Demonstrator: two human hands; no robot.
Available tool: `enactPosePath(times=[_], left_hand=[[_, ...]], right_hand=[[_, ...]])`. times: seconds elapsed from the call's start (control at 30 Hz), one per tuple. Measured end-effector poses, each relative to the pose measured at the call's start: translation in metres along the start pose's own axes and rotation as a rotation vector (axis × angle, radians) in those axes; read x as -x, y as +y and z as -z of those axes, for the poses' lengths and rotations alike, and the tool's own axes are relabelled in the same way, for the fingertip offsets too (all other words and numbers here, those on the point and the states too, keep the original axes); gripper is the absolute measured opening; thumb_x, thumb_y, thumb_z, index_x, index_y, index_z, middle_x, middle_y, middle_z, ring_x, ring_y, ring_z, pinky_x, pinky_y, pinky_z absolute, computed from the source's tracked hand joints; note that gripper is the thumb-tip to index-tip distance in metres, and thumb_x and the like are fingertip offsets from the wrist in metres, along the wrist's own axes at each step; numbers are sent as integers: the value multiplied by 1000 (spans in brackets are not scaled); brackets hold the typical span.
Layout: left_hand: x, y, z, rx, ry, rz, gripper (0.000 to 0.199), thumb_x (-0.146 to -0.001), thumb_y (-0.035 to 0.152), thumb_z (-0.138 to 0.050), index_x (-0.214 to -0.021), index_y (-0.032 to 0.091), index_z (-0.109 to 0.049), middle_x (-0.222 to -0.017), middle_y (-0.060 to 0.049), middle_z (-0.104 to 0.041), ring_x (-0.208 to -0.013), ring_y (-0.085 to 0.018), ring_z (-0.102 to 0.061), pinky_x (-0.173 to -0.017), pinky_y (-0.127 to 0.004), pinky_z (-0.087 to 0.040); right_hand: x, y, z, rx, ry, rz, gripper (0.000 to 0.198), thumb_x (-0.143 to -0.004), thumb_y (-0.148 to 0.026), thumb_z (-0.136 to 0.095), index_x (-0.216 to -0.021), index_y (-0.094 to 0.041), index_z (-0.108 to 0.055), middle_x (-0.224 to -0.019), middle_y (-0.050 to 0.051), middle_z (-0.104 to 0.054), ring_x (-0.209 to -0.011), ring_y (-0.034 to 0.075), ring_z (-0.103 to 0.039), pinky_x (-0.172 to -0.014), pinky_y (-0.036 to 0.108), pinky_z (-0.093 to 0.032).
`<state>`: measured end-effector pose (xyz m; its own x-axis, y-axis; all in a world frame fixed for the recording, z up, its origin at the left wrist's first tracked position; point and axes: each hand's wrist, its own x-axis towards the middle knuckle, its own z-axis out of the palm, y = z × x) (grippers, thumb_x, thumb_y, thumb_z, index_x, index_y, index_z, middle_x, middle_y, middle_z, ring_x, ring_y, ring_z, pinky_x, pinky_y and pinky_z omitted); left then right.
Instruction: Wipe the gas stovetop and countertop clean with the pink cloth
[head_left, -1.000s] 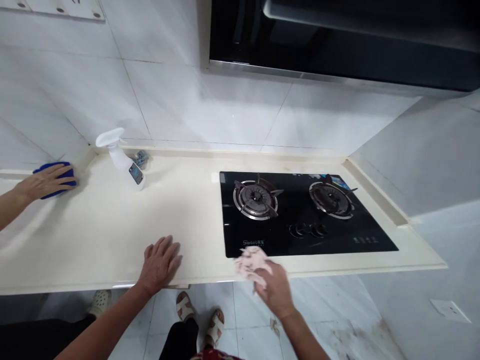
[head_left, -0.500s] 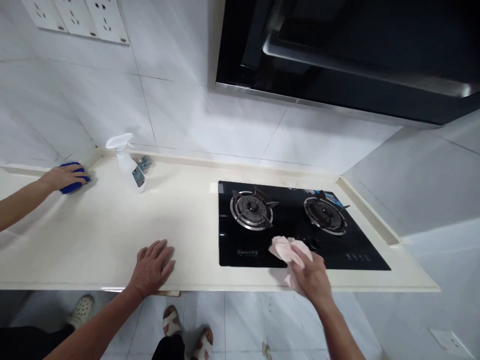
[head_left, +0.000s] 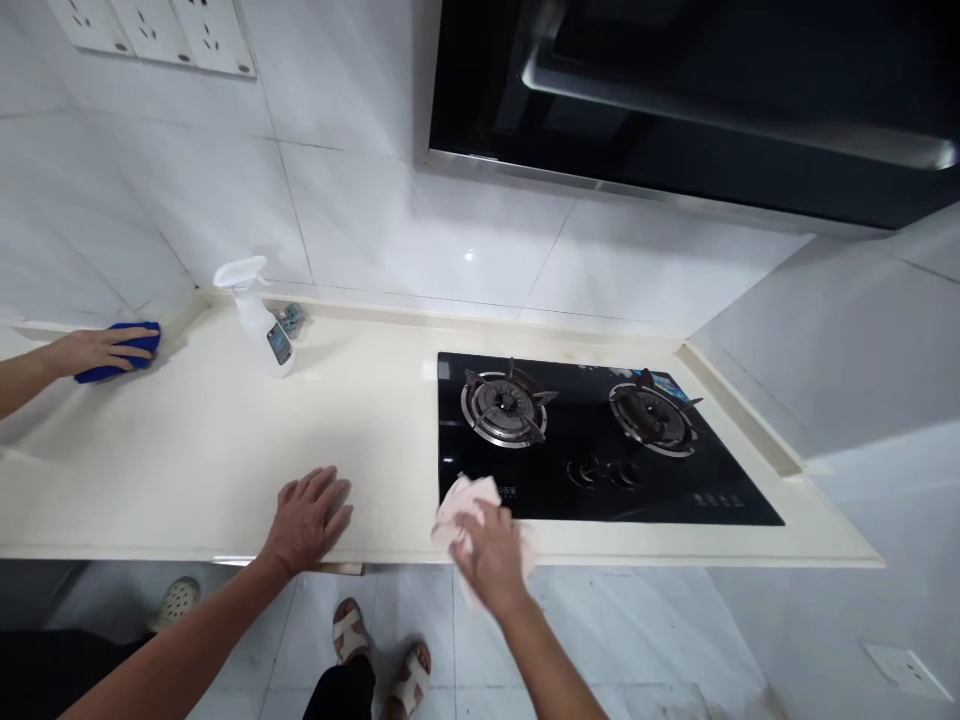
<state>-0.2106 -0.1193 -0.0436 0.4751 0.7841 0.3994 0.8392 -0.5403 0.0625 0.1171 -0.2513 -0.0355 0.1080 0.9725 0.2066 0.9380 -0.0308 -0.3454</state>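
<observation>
My right hand [head_left: 491,550] grips a pale pink cloth [head_left: 466,500], pressed to the front left corner of the black glass gas stove [head_left: 555,490]. Part of the cloth hangs by the counter's front edge, its lower end blurred. My left hand [head_left: 307,518] lies flat on the cream countertop [head_left: 225,450], fingers spread, near the front edge and left of the stove. It holds nothing. Two round burners with pan supports, the left burner [head_left: 505,408] and the right burner [head_left: 652,418], sit on the stove. Its control knobs [head_left: 604,473] are uncovered.
A co-worker's hand [head_left: 82,352] presses a blue cloth [head_left: 142,342] on the counter at far left. A white spray bottle [head_left: 259,325] stands near the back wall, a crumpled grey-blue item [head_left: 291,318] behind it. A dark range hood [head_left: 675,120] overhangs the stove.
My right hand has slid left with the pink cloth, from the knobs to the stove's front left corner. The co-worker's hand and blue cloth have shifted left. My left hand stays in place.
</observation>
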Motion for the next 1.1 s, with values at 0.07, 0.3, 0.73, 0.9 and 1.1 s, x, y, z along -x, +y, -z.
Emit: enactPosePath(times=[0.07,0.3,0.73,0.9,1.1], left_hand=[[0,0,0,6,6,-1,37,-95,43,-52,-125,28,-66,-143,-11,-60,-131,-31,-52,-106,-51,-34],[0,1,2,46,14,10,37,-95,43,-52,-125,29,-66,-143,-10,-60,-132,-31,-52,-108,-51,-33],[0,2,2,17,-10,10,39,-96,45,-48,-127,28,-64,-144,-10,-59,-134,-31,-50,-108,-51,-31],[0,2,2,18,-4,12,38,-96,45,-49,-126,28,-65,-144,-10,-59,-134,-31,-50,-109,-51,-31],[0,2,1,17,10,-7,38,-95,44,-50,-126,27,-65,-144,-11,-59,-133,-31,-51,-107,-51,-33]], right_hand=[[36,-10,-2,-155,-61,125,31,-80,-19,-60,-108,-29,-70,-135,7,-56,-118,31,-49,-98,50,-43],[136,79,52,-808,-301,-442,33,-86,-56,-54,-101,-29,-67,-95,4,-72,-81,24,-68,-70,39,-57],[161,131,82,-725,284,-834,59,-79,-76,-58,-108,-25,-64,-101,6,-74,-93,26,-69,-76,34,-57],[134,122,111,-892,245,-793,60,-84,-71,-58,-123,-26,-60,-107,6,-74,-88,24,-70,-70,32,-57],[62,100,118,-1159,386,-702,70,-83,-66,-62,-139,-25,-52,-118,9,-71,-93,24,-70,-78,34,-56]])
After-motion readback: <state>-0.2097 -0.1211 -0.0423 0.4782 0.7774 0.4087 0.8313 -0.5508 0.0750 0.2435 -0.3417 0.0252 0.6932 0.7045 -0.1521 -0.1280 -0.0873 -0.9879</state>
